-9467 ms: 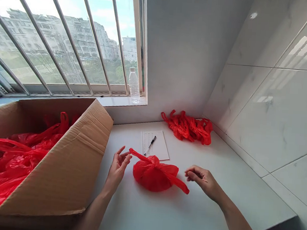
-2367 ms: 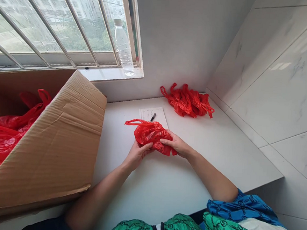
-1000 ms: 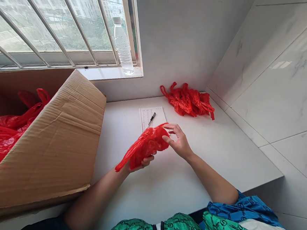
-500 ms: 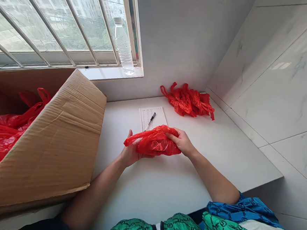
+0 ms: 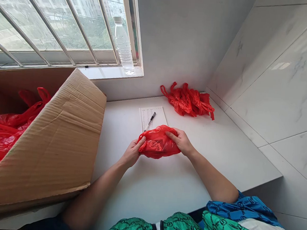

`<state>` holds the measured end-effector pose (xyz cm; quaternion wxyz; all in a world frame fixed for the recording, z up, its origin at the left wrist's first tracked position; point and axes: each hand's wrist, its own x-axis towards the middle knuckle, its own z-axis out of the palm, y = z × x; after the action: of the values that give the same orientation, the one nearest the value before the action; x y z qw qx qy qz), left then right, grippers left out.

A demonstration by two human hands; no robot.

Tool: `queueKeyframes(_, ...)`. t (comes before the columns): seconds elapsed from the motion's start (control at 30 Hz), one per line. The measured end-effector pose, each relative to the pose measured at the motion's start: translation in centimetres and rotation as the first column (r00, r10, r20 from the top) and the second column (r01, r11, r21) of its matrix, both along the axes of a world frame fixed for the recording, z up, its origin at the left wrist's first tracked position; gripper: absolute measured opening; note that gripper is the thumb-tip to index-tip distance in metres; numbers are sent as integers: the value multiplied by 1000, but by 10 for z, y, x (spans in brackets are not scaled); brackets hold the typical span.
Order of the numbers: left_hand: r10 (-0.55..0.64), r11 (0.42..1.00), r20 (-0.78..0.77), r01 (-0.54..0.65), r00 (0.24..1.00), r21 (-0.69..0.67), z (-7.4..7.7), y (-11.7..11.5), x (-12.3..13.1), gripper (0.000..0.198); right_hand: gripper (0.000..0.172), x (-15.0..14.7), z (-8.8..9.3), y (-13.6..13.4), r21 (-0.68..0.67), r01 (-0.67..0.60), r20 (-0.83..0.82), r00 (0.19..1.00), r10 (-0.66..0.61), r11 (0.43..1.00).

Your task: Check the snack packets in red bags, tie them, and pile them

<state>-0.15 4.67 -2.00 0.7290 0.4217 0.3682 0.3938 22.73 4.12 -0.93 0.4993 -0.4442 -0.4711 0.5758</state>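
Observation:
A red plastic bag (image 5: 158, 147) is stretched between my two hands above the white tabletop (image 5: 148, 188). Something with a printed label shows through its film; I cannot make out what it is. My left hand (image 5: 133, 151) grips the bag's left end, thumb on top. At the right end, my right hand (image 5: 181, 141) pinches the bag between thumb and fingers. Just beyond the bag lies an open notebook (image 5: 159, 113) with rows of small marks, its near part hidden by the bag. A black-capped pen (image 5: 151, 119) rests across the page.
On the left stands a cardboard box (image 5: 59, 136) holding several red bags (image 5: 7, 129). More red bags (image 5: 188, 100) lie heaped at the table's back right, near the wall. A water bottle (image 5: 123, 46) stands on the sill of a barred window. Tiled wall (image 5: 276, 85) borders the right side.
My left hand has closed on the bag's left end, where before it lay open beneath it. The loose handle on the left is now gathered in. My right hand keeps its hold.

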Motion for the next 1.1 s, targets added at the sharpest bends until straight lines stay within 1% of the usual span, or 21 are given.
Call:
queueKeyframes(0.2, 37, 999, 3, -37, 999, -16, 3, -1, 2, 42, 38, -1, -1, 0, 12, 9, 27, 1000, -9, 1000)
queueKeyframes(0.33, 18, 1000, -7, -18, 1000, 15, 0, 2, -2, 39, 37, 0, -1, -1, 45, 12, 70, 997, -15, 999)
queueKeyframes(0.4, 9, 999, -19, -8, 1000, 54, -2, 4, -7, 32, 33, 2, 1, -2, 103, 5, 126, 992, -18, 995)
queueKeyframes(0.47, 19, 994, -29, -16, 999, 109, -4, 7, -11, 27, 27, 4, 3, -3, 190, -16, 207, 978, -24, 982)
queueKeyframes(0.53, 40, 983, -43, -32, 998, 182, -6, 8, -14, 30, 27, 6, 5, -4, 290, -57, 290, 956, -31, 955)
queueKeyframes(0.6, 59, 970, -64, -43, 996, 238, -6, 9, -15, 39, 31, 9, 7, -5, 364, -119, 378, 925, -30, 924)
queueKeyframes(0.7, 99, 958, -128, -60, 987, 282, -2, 7, -13, 54, 37, 13, 8, -6, 390, -198, 501, 865, -27, 900)
queueKeyframes(0.77, 183, 926, -210, -97, 960, 364, 4, 5, -12, 56, 36, 15, 9, -7, 384, -223, 544, 839, -24, 896)
queueKeyframes(0.8, 225, 901, -266, -97, 937, 422, 8, 3, -11, 52, 35, 15, 8, -7, 385, -232, 550, 835, -20, 893)
queueKeyframes(0.83, 252, 874, -325, -71, 911, 480, 12, 2, -10, 46, 32, 14, 8, -8, 386, -240, 550, 835, -14, 891)
queueKeyframes(0.87, 249, 852, -387, -11, 888, 523, 16, 0, -9, 39, 27, 14, 8, -8, 392, -245, 544, 839, -9, 887)
queueKeyframes(0.93, 167, 819, -498, 161, 851, 551, 24, -3, -8, 32, 18, 12, 8, -9, 410, -251, 531, 848, -6, 877)
queueKeyframes(1.0, 84, 787, -555, 286, 828, 546, 30, -5, -6, 28, 13, 11, 9, -10, 429, -260, 527, 850, -6, 865)
queueKeyframes(1.03, 70, 777, -568, 313, 820, 547, 33, -6, -5, 26, 11, 11, 10, -11, 442, -263, 526, 851, -10, 858)
queueKeyframes(1.1, 119, 764, -572, 293, 812, 575, 36, -6, -6, 24, 9, 15, 14, -14, 467, -258, 525, 851, -30, 846)
